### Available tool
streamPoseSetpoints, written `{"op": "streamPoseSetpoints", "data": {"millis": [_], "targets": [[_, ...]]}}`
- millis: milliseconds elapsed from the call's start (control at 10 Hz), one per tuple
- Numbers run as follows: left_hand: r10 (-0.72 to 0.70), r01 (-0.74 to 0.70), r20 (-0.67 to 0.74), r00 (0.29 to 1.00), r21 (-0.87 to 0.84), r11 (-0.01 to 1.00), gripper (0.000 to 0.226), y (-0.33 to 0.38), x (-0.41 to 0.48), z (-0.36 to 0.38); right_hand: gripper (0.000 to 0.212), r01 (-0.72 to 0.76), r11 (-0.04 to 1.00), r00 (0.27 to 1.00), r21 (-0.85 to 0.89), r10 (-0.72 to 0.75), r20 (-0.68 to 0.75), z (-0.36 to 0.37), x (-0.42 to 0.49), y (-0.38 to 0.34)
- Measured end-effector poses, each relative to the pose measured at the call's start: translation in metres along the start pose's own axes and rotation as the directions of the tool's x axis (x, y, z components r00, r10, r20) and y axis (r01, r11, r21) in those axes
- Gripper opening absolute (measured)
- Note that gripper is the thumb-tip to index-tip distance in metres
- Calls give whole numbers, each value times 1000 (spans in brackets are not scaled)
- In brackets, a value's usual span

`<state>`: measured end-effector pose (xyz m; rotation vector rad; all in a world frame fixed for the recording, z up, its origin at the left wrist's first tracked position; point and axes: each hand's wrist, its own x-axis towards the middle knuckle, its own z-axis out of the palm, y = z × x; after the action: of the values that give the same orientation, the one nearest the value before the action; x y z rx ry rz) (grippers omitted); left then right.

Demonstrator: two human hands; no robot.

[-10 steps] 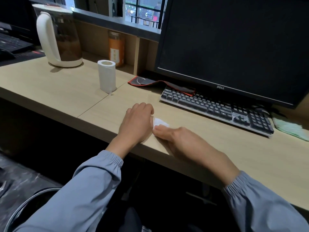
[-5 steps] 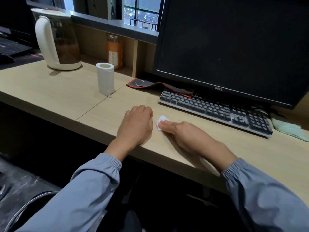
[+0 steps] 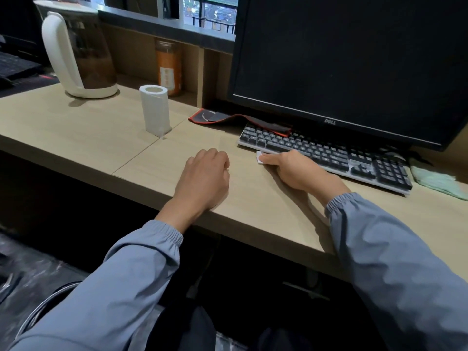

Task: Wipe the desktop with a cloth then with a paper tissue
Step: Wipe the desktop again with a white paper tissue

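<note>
One paper tissue (image 3: 259,158) is pressed flat under the right hand (image 3: 293,171) and may be snagged by the keyboard (image 3: 329,155) edge; the left hand (image 3: 205,176) is rested loosely curled, empty.

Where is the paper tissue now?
Head view, centre-right: paper tissue on the desktop under the right hand, beside the keyboard's front left corner.
</note>
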<state>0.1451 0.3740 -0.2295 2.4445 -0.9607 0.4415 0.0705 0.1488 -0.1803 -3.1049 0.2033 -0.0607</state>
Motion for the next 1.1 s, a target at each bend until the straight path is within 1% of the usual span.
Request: {"op": "streamPoseSetpoints", "data": {"millis": [100, 200, 300, 400, 500, 600, 700, 800, 900, 1000, 1100], "targets": [[9, -9, -7, 1000, 15, 1000, 16, 0, 0, 0, 53, -39, 999, 999, 10, 39, 16, -1, -7, 4], [11, -11, -9, 1000, 16, 1000, 17, 1, 1, 1, 56, -22, 1000, 1000, -7, 22, 11, -1, -17, -7], [12, -12, -6, 1000, 25, 1000, 19, 1, 0, 3, 54, 20, 1000, 1000, -21, -20, 5, -3, -36, -19], [19, -19, 0, 1000, 30, 999, 21, 1, 0, 3, 46, 66, 998, 998, 0, -66, -24, 0, -66, -34], [17, -17, 6, 1000, 41, 999, 22, 2, 0, 3, 40, 126, 989, 991, 79, -123, -43, 7, -99, -54], [24, -24, 7, 1000, 58, 998, 22, 4, -1, 2, 34, 225, 958, 974, 176, -216, -69, 11, -129, -66], [18, -19, 5, 1000, 62, 998, 22, 6, -2, 1, 62, 212, 952, 977, 223, -198, -82, 14, -154, -72], [23, -23, 11, 1000, 76, 997, 21, 8, -4, -1, 77, 235, 953, 965, 194, -204, -166, 21, -167, -79], [18, -19, 17, 1000, 75, 997, 21, 9, -5, -2, 76, 233, 964, 953, 131, -200, -225, 30, -172, -81], [13, -15, 23, 1000, 75, 997, 21, 9, -5, -4, 79, 228, 966, 943, 122, -188, -275, 40, -176, -80], [14, -16, 35, 999, 74, 997, 22, 9, -5, -5, 82, 220, 963, 948, 155, -174, -268, 40, -176, -75]]}}
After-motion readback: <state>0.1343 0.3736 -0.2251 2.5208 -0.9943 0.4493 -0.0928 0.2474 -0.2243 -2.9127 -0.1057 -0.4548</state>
